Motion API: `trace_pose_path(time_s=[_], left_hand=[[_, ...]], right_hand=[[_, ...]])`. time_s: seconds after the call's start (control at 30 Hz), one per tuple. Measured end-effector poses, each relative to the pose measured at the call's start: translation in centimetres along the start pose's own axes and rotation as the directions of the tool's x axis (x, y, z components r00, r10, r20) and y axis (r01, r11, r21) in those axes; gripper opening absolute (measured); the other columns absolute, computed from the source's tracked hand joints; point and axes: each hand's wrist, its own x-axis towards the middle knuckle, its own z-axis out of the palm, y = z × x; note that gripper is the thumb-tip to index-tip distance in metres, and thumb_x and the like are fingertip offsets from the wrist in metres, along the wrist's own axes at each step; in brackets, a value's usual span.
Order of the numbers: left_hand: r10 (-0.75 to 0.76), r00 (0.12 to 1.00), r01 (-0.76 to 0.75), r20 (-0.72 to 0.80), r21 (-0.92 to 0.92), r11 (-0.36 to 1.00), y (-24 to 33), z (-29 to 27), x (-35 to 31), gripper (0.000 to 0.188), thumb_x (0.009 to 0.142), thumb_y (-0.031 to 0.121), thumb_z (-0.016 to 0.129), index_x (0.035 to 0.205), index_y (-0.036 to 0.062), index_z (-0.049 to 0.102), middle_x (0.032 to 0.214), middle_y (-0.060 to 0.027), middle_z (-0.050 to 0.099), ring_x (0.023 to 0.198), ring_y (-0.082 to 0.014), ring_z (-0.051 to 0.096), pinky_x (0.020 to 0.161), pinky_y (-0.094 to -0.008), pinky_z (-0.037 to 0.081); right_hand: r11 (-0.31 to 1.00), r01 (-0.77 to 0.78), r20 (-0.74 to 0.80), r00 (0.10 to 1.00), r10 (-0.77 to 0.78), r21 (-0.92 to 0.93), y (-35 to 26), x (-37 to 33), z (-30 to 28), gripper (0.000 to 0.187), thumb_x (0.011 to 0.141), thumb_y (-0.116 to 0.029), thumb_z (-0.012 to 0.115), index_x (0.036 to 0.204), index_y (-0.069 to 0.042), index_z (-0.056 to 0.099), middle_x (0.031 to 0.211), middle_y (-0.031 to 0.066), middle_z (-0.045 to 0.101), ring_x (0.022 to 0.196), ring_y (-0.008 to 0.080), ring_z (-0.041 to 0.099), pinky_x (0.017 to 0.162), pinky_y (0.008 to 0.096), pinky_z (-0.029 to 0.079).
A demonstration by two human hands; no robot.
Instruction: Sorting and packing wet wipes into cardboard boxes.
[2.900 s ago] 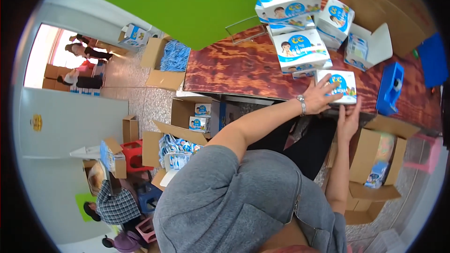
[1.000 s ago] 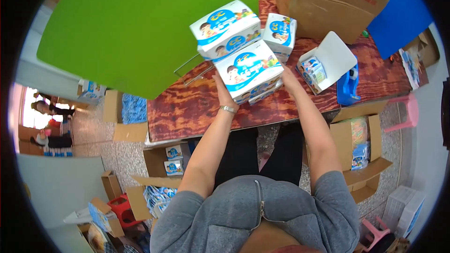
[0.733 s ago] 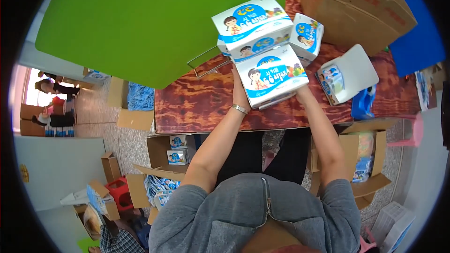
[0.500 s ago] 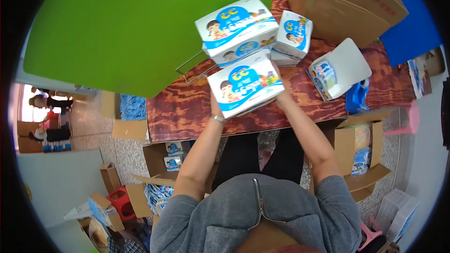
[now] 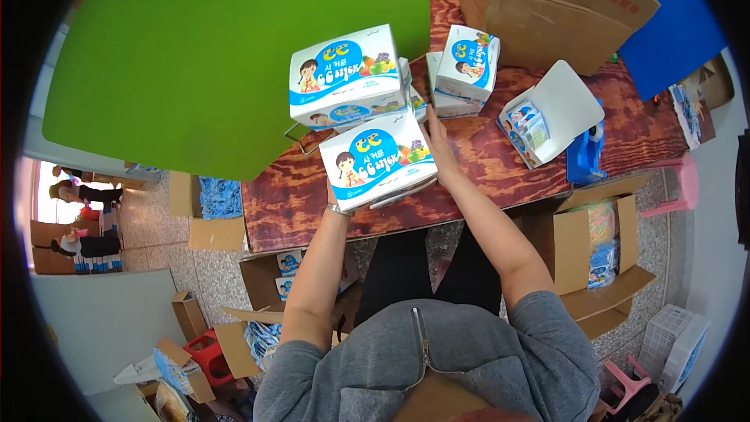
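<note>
A white carton (image 5: 379,160) with a blue round patch and a cartoon girl is held between my two hands, low over the table. My left hand (image 5: 331,194) is at its left end, fingers mostly hidden behind the carton. Along its right end lies my right hand (image 5: 442,150), fingers stretched toward the far side. Directly behind stands a similar carton (image 5: 345,70), higher up, with more cartons partly hidden behind it. To the right is a smaller group with a carton (image 5: 467,62) on top. An opened carton (image 5: 558,105) with small packets inside sits farther right.
The red wood-grain table (image 5: 289,211) carries a large brown cardboard box (image 5: 547,8) at the back and a blue tape dispenser (image 5: 584,156) at right. A green board (image 5: 195,55) covers the left. Open cardboard boxes (image 5: 574,250) stand below the table's front edge.
The held carton has shifted left and slightly nearer in the picture, with both hands on it. The cartons behind also appear farther left and lower. My right hand's fingers now show more.
</note>
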Motion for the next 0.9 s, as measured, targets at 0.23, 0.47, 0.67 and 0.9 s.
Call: trace_pose_path(time_s=[0.23, 0.47, 0.67, 0.9], left_hand=[[-0.100, 0.994, 0.102, -0.037, 0.047, 0.994, -2.6, -1.1, 2.8, 0.067, 0.100, 0.054, 0.036, 0.145, 0.0042, 0.042, 0.145, -0.0197, 0.049, 0.131, -0.0413, 0.048, 0.110, -0.0616, 0.037], [-0.072, 0.959, 0.095, -0.275, 0.072, 0.993, -2.9, -2.6, 2.0, 0.067, 0.100, 0.054, 0.038, 0.145, 0.0037, 0.041, 0.141, -0.0208, 0.050, 0.126, -0.0406, 0.051, 0.105, -0.0608, 0.041], [-0.079, 0.959, 0.107, -0.272, 0.090, 0.990, 3.7, -16.2, -3.6, 0.061, 0.090, 0.037, 0.056, 0.138, 0.0007, 0.050, 0.134, -0.0214, 0.058, 0.117, -0.0380, 0.060, 0.103, -0.0547, 0.048], [0.428, 0.730, 0.030, -0.533, 0.650, 0.759, -3.0, -10.3, 4.7, 0.060, 0.102, 0.053, 0.043, 0.130, 0.0009, 0.055, 0.113, -0.0127, 0.066, 0.096, -0.0191, 0.065, 0.081, -0.0367, 0.055]], right_hand=[[0.959, 0.198, 0.013, 0.980, -0.200, -0.204, 8.4, -0.1, -1.8, 0.061, 0.101, -0.044, 0.044, 0.151, -0.010, 0.034, 0.145, 0.0260, 0.038, 0.137, 0.0408, 0.036, 0.115, 0.0434, 0.029], [0.992, -0.121, 0.078, 0.990, 0.119, 0.021, 3.2, -3.1, -2.1, 0.057, 0.103, -0.045, 0.039, 0.151, -0.015, 0.037, 0.142, 0.0240, 0.041, 0.134, 0.0388, 0.041, 0.113, 0.0413, 0.032], [0.996, -0.074, 0.081, 0.994, 0.070, 0.046, 2.8, -2.3, -1.9, 0.059, 0.102, -0.038, 0.042, 0.152, -0.008, 0.034, 0.140, 0.0254, 0.046, 0.133, 0.0405, 0.042, 0.111, 0.0421, 0.033], [0.878, -0.264, 0.128, 0.964, 0.232, 0.400, 2.7, 1.8, -1.4, 0.058, 0.102, -0.038, 0.045, 0.147, -0.002, 0.038, 0.145, 0.0236, 0.045, 0.136, 0.0366, 0.041, 0.114, 0.0423, 0.032]])
